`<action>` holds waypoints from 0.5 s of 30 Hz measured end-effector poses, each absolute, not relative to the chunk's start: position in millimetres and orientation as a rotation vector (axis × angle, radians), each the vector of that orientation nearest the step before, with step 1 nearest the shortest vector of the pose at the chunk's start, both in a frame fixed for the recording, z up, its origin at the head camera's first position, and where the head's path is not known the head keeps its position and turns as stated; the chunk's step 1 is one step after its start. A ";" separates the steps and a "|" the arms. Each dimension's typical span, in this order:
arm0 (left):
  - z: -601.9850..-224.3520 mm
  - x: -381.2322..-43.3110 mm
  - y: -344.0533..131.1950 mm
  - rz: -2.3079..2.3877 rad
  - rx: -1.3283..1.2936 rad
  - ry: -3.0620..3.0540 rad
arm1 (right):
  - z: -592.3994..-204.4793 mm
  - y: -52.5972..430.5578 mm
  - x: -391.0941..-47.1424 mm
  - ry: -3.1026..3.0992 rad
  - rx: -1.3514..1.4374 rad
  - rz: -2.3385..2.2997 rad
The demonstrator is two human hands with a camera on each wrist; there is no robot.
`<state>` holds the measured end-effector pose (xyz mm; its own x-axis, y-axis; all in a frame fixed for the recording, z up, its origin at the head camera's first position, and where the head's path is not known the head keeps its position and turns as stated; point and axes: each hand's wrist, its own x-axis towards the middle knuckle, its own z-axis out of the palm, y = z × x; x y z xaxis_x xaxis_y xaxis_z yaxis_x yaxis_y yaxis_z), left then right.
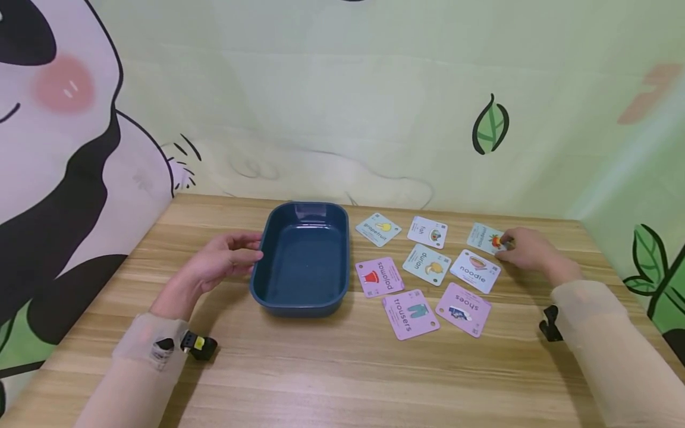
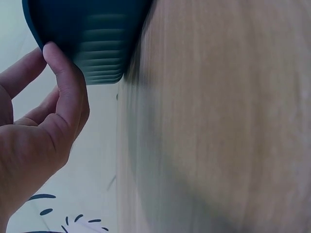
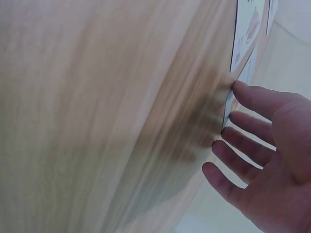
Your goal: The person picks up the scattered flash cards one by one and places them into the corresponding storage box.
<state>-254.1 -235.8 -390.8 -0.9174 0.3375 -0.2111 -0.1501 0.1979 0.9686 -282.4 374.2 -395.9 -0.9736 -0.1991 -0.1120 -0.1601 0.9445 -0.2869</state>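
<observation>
A dark blue rectangular tray (image 1: 299, 310) stands on the wooden table. My left hand (image 1: 227, 261) is at its left side; the thumb and fingers touch the outside of the rim, seen close up in the left wrist view. At the far right my right hand (image 1: 530, 252) pinches the right end of a pale blue pomegranate card (image 1: 481, 235) between thumb and fingers; the fingertips hide that end. Near it lie a noodle card (image 1: 475, 271), a fish card (image 1: 427, 232), a durian card (image 1: 426, 265) and a grapefruit card (image 1: 378, 230).
Pink cards lie closer to me: a pajamas card (image 1: 379, 277), a trousers card (image 1: 410, 315) and a shoes card (image 1: 463, 309). Behind the table (image 1: 321, 368) hangs a printed cloth backdrop (image 1: 321, 119) with a panda and leaves.
</observation>
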 end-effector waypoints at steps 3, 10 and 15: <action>-390.9 -254.2 -236.1 1.768 0.174 2.103 | -394.0 377.0 -279.9 2.953 -0.242 -0.441; -391.4 -254.7 -236.2 1.768 0.171 2.109 | -389.8 385.1 -275.8 2.903 -0.227 -0.488; -390.7 -254.5 -236.0 1.765 0.165 2.110 | -388.5 388.6 -274.8 2.904 -0.199 -0.476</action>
<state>-254.5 -236.0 -390.7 -0.9196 0.3293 -0.2141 -0.1524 0.2032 0.9672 -274.8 388.6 -388.5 -0.9726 -0.1627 -0.1660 -0.1012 0.9393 -0.3279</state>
